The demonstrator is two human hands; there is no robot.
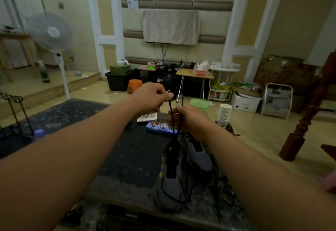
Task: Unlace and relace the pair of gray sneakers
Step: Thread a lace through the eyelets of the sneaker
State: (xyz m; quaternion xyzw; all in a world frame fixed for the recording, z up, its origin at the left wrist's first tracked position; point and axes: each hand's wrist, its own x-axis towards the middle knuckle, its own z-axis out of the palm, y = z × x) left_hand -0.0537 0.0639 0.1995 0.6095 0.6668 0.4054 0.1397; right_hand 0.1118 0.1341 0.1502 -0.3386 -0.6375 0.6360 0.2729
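Observation:
Two gray sneakers stand on the dark table, the near one [171,187] with its toe toward me and the far one [200,156] just behind it to the right. A black lace [171,116] runs up from the near sneaker. My left hand [152,97] pinches one end of it, raised highest. My right hand [189,120], a little lower and to the right, grips the lace strands above the shoes. Loose black lace [216,181] lies looped on the table around both sneakers.
The dark mottled table [131,158] carries a blue flat box [160,128], a printed packet [147,117] and a stack of white paper cups [225,112] behind the shoes. A black wire rack [16,114] stands at the left, a brown wooden post [309,114] at the right.

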